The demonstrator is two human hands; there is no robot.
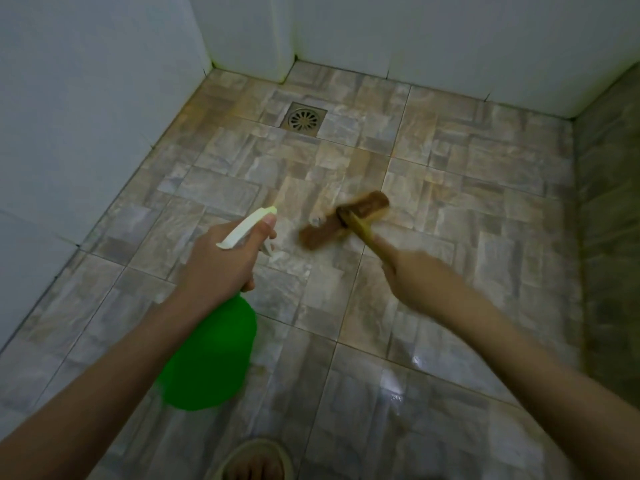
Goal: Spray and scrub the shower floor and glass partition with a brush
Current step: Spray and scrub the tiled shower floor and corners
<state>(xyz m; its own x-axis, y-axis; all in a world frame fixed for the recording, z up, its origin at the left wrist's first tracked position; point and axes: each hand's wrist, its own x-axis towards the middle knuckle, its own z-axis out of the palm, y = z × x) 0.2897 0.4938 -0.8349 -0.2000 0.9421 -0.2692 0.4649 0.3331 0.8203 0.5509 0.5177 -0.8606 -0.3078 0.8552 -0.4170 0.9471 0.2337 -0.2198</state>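
Observation:
My left hand (pixel 221 263) grips a green spray bottle (pixel 211 355) by its neck, a finger along the white trigger head (pixel 247 227), whose nozzle points forward at the floor. My right hand (pixel 410 273), blurred, holds the yellow handle of a brown scrub brush (pixel 343 220). The brush head rests on the stone-patterned shower floor (pixel 450 188) just right of the nozzle. The tiles near my feet look wet and shiny. No glass partition is clearly visible.
A square metal floor drain (pixel 304 120) lies near the far wall. White tiled walls (pixel 86 98) close the left and back sides. A darker raised strip (pixel 606 220) runs along the right edge. My foot in a sandal (pixel 254 462) shows at the bottom.

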